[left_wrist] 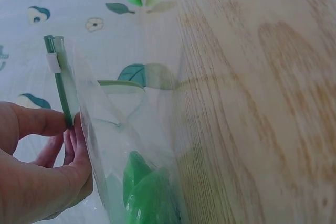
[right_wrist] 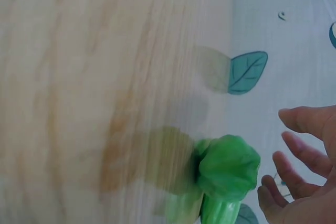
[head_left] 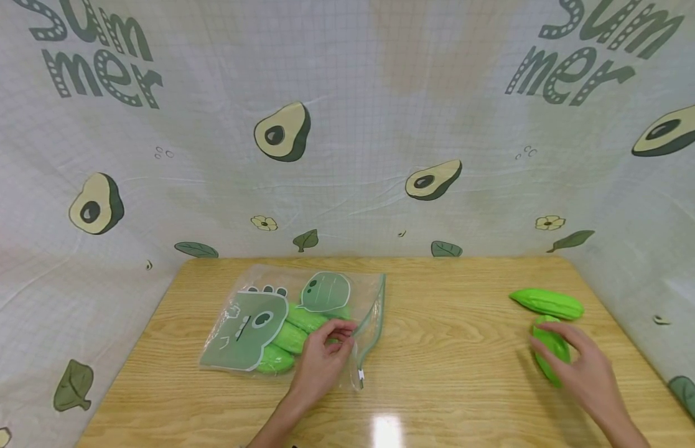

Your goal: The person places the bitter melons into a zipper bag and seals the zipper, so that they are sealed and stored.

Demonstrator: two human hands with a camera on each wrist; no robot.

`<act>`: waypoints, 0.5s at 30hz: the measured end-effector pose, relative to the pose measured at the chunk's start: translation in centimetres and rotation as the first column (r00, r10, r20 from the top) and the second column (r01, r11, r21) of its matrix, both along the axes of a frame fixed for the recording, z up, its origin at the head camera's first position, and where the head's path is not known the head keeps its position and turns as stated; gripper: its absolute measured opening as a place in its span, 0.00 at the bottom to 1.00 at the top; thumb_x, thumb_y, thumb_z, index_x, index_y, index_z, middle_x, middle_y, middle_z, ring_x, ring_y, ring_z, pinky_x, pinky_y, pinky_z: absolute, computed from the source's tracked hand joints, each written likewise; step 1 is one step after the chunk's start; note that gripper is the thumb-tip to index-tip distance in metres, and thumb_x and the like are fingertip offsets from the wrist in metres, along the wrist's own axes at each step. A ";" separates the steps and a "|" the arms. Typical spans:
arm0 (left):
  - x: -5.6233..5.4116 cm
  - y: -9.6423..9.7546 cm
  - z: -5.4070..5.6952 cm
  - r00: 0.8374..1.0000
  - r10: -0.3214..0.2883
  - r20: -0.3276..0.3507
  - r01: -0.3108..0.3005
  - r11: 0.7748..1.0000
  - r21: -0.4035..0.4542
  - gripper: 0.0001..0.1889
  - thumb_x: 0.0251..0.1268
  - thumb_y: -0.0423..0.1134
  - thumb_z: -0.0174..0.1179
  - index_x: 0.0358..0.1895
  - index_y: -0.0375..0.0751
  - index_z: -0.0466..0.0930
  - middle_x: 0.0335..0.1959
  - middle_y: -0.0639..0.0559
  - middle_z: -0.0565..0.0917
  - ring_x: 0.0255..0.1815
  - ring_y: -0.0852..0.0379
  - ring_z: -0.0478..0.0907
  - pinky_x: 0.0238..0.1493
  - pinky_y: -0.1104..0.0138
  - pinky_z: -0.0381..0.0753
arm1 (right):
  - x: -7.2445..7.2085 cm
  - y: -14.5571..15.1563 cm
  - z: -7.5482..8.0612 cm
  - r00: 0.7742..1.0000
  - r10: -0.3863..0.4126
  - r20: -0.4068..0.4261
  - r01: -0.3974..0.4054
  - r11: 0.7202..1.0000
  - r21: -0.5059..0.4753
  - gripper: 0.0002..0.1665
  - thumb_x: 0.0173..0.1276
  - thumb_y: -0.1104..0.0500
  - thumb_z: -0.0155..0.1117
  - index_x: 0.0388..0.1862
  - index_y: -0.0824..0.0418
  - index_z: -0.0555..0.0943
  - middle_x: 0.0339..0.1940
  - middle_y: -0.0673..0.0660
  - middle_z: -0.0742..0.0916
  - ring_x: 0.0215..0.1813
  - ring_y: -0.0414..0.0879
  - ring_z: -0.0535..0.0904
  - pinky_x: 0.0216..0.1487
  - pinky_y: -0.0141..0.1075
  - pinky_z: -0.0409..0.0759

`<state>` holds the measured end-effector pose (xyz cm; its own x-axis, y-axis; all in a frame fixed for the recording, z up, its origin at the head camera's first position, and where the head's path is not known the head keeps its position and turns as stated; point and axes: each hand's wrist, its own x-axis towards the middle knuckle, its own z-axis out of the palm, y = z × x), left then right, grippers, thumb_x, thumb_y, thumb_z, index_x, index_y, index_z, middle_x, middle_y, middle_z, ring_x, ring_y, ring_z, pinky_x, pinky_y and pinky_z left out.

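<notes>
Left hand (head_left: 325,356): thumb and fingers pinching the green rim (left_wrist: 64,95) of the clear bag (head_left: 229,339), which spreads out to this hand's left.
Bagged gourds (head_left: 291,338): bunched inside, just left of that hand.
Right hand (head_left: 590,374): fingers apart, straddling the nearer gourd (head_left: 551,342), no grip on it that I can see!
Farther gourd (head_left: 549,303): lying just beyond the right hand on the bench (head_left: 448,348).
Danger right: an off-centre grasp on glossy skin could roll that gourd into its neighbour.
Danger left: a slackening pinch may let the bag's mouth sag.
</notes>
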<state>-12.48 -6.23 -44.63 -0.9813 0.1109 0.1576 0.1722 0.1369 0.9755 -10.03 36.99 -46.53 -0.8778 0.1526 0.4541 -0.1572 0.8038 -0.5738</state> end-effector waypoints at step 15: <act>-0.1 0.0 0.1 1.000 0.006 0.028 -0.005 1.000 -0.027 0.09 0.67 0.23 0.61 0.48 0.33 0.84 0.46 0.44 0.85 0.47 0.50 0.80 0.48 0.68 0.84 | 1.3 1.7 -1.3 1.000 0.003 0.027 -0.004 0.999 0.038 0.29 0.54 0.66 0.82 0.54 0.69 0.81 0.52 0.68 0.81 0.53 0.10 0.55 0.49 0.06 0.55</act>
<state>-12.55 -6.18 -44.53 -0.9858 0.1096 0.1274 0.1444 0.1640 0.9758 -8.70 38.66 -47.86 -0.8902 0.1328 0.4358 -0.1449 0.8243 -0.5472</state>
